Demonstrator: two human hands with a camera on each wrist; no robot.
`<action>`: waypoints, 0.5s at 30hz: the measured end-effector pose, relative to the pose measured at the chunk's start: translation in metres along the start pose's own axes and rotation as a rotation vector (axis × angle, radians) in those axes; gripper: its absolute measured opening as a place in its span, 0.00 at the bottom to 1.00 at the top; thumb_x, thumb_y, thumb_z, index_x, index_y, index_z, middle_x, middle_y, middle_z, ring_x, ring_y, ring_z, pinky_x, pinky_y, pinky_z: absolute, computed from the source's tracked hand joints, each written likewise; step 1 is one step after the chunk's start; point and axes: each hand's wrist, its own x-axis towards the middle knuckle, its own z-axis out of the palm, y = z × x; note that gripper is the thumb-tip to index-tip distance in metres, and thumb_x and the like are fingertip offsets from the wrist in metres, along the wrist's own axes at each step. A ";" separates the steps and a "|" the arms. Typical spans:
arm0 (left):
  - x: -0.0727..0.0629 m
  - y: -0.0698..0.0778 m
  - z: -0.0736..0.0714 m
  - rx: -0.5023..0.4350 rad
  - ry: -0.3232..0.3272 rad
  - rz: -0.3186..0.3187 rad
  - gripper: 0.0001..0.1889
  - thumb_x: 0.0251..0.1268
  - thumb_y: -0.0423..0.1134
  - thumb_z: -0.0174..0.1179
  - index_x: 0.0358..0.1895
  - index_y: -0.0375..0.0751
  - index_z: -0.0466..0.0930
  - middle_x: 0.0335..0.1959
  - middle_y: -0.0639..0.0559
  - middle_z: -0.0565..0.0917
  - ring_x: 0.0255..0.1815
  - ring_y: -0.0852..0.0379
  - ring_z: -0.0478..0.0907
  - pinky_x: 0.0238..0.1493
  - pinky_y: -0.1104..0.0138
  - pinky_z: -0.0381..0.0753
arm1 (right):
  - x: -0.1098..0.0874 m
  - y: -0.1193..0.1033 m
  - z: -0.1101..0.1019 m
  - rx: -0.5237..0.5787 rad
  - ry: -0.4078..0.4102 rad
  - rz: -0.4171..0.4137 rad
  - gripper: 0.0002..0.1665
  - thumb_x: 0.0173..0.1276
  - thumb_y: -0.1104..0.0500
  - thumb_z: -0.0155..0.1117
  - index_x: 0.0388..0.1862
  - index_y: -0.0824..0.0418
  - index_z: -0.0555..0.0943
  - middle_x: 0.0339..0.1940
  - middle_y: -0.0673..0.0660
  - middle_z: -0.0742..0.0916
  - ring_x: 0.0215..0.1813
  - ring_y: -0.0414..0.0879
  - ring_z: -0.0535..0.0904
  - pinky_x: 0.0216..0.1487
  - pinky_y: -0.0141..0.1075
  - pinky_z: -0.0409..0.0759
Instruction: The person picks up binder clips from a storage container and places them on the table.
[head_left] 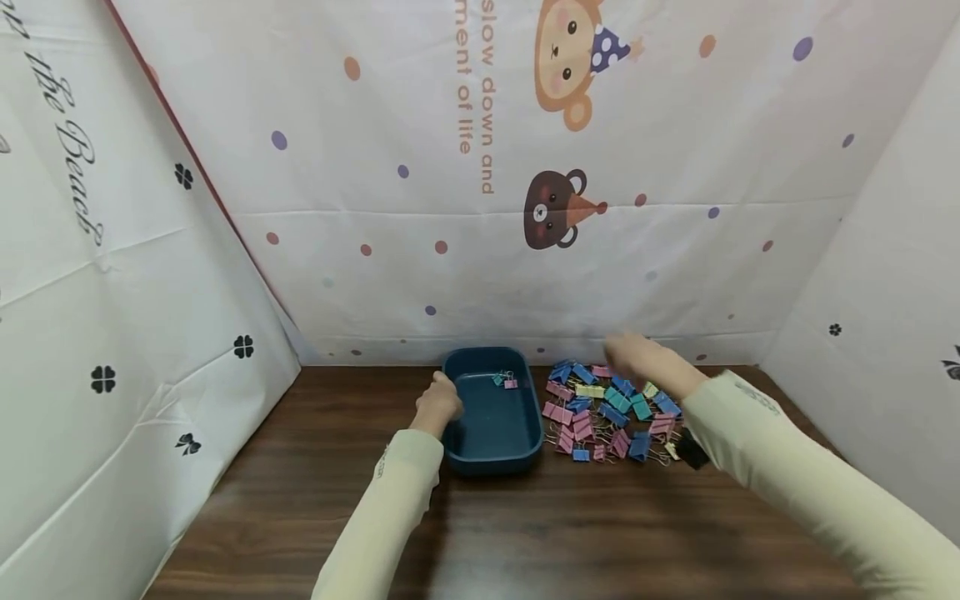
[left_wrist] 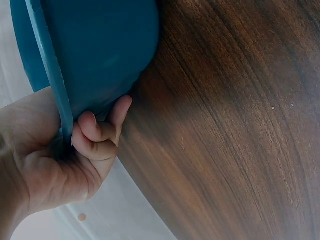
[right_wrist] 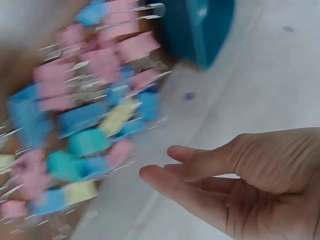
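A dark teal plastic tub (head_left: 492,460) stands on the wooden table, holding a few small binder clips (head_left: 510,383) near its far end. My left hand (head_left: 438,406) grips the tub's left rim; in the left wrist view the fingers (left_wrist: 97,132) curl against its outer wall. Right of the tub lies a pile of binder clips (head_left: 617,400) in pink, blue, teal and yellow. Above the pile's far side is my right hand (head_left: 645,360), blurred in the head view. The right wrist view shows its fingers (right_wrist: 170,182) loosely extended, with nothing between them, apart from the clips.
A small black object (head_left: 691,450) lies at the pile's right edge, partly behind the right sleeve. White printed cloth (head_left: 420,275) hangs behind the table (head_left: 360,517) and along both sides.
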 end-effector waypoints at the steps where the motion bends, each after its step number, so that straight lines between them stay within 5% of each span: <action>1: 0.001 0.000 0.000 -0.005 0.001 -0.002 0.42 0.74 0.36 0.57 0.81 0.29 0.40 0.40 0.38 0.82 0.28 0.48 0.72 0.47 0.55 0.73 | 0.007 -0.011 -0.005 -0.006 -0.001 -0.008 0.08 0.72 0.74 0.51 0.39 0.73 0.79 0.24 0.61 0.82 0.19 0.47 0.81 0.19 0.31 0.76; 4: 0.002 -0.001 0.001 -0.008 0.002 -0.008 0.42 0.75 0.36 0.57 0.81 0.29 0.40 0.50 0.35 0.81 0.30 0.47 0.74 0.50 0.53 0.74 | 0.030 -0.045 -0.011 -0.060 0.027 -0.034 0.09 0.72 0.71 0.54 0.48 0.71 0.78 0.30 0.60 0.83 0.23 0.43 0.74 0.23 0.32 0.74; 7: -0.003 -0.001 -0.001 -0.026 0.019 -0.002 0.40 0.74 0.35 0.57 0.79 0.28 0.43 0.52 0.34 0.81 0.33 0.45 0.77 0.53 0.52 0.76 | 0.057 -0.078 -0.002 -0.132 0.091 -0.066 0.03 0.71 0.67 0.60 0.42 0.65 0.79 0.34 0.58 0.83 0.29 0.44 0.73 0.29 0.35 0.74; 9: -0.004 -0.001 -0.001 -0.035 0.032 -0.002 0.40 0.73 0.35 0.59 0.78 0.28 0.45 0.51 0.33 0.82 0.36 0.44 0.78 0.55 0.51 0.78 | 0.080 -0.097 0.011 -0.135 0.104 -0.071 0.02 0.71 0.66 0.62 0.36 0.62 0.78 0.31 0.57 0.80 0.29 0.45 0.71 0.30 0.36 0.71; 15: 0.003 -0.001 0.005 -0.059 0.055 -0.015 0.35 0.70 0.35 0.62 0.73 0.29 0.54 0.43 0.35 0.83 0.35 0.44 0.79 0.49 0.51 0.79 | 0.145 -0.127 0.065 -0.055 0.023 -0.016 0.03 0.74 0.64 0.59 0.41 0.62 0.80 0.39 0.60 0.82 0.32 0.48 0.74 0.32 0.39 0.74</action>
